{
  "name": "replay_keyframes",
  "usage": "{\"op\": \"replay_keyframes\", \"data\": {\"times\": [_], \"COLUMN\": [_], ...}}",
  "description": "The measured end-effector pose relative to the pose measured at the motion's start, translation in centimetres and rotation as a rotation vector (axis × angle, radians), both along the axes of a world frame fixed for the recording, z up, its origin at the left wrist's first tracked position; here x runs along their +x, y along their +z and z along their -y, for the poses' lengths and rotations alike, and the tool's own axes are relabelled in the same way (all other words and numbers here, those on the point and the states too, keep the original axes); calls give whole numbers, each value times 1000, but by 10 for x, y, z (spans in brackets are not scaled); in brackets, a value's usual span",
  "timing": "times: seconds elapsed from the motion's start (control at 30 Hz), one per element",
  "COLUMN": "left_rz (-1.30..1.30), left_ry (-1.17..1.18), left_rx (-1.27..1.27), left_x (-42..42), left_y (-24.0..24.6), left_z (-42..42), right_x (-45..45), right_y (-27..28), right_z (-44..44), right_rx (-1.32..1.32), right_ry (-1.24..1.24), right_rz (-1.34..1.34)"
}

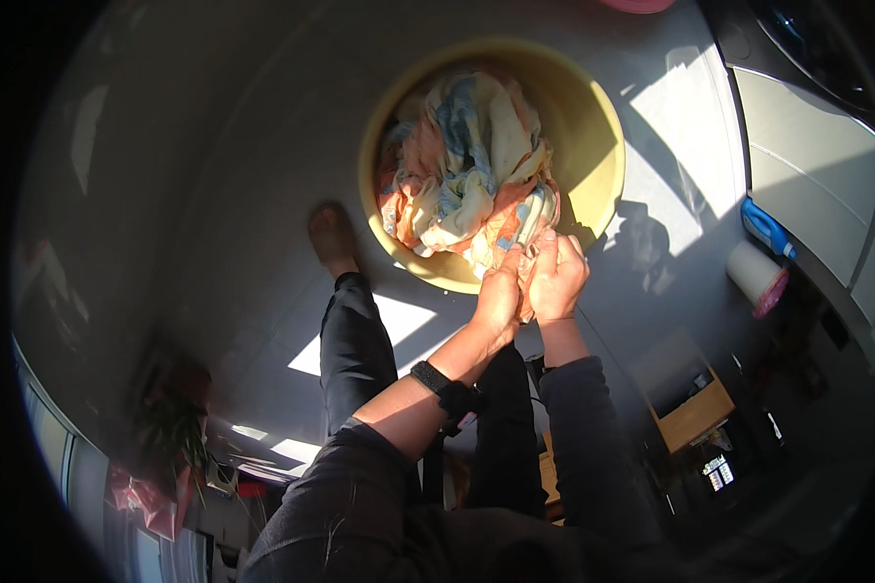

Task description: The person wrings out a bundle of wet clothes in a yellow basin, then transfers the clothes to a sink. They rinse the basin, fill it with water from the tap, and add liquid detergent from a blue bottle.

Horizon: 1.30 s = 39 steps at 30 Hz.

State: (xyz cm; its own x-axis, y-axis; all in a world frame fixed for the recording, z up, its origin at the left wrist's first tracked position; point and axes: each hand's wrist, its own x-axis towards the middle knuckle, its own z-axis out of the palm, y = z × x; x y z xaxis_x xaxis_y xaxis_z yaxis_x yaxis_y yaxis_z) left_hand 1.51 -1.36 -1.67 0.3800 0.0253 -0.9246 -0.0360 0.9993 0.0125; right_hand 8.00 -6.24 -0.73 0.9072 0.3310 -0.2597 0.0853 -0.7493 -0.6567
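A bunched, multicoloured cloth [474, 160] in cream, coral and blue fills much of a round yellow plastic tub [590, 124] on the floor. Close to the tub's near rim, my left hand [502, 295] grips a fold of this cloth. My right hand [560, 275] pinches the same part just beside it, thumbs close together. A short end of the fabric hangs between my hands, outside the rim. Whether water lies under the cloth cannot be seen.
My foot [330, 233] stands left of the tub. At right are a blue bottle [769, 229], a white bin [751, 271] with a pink liner and a pale cabinet [809, 175]. A potted plant [175, 423] stands at lower left. Sunlit patches cross the grey floor [262, 218].
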Motion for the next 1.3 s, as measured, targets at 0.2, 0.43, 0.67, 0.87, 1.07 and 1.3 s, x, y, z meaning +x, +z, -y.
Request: {"op": "replay_keyframes", "data": {"times": [0.2, 0.43, 0.67, 0.87, 1.07, 1.3], "left_rz": [38, 81, 163, -92, 445, 384], "left_ry": [-70, -190, -244, -589, -695, -1469], "left_rx": [-25, -51, -36, 219, 655, 1439], "left_x": [-3, -19, -42, -50, -40, -11], "left_y": [13, 20, 29, 82, 177, 315], "left_z": [-7, -18, -21, -5, -13, -31], "right_x": [31, 50, 5, -10, -25, -21], "right_y": [-67, -56, 29, 129, 212, 331], "right_z": [52, 45, 88, 84, 78, 66], "right_rx": [465, 385, 449, 294, 567, 485], "right_ry": [-401, -314, -198, -284, -245, -55], "right_rz": [-836, -1051, -790, -773, -747, -550]}}
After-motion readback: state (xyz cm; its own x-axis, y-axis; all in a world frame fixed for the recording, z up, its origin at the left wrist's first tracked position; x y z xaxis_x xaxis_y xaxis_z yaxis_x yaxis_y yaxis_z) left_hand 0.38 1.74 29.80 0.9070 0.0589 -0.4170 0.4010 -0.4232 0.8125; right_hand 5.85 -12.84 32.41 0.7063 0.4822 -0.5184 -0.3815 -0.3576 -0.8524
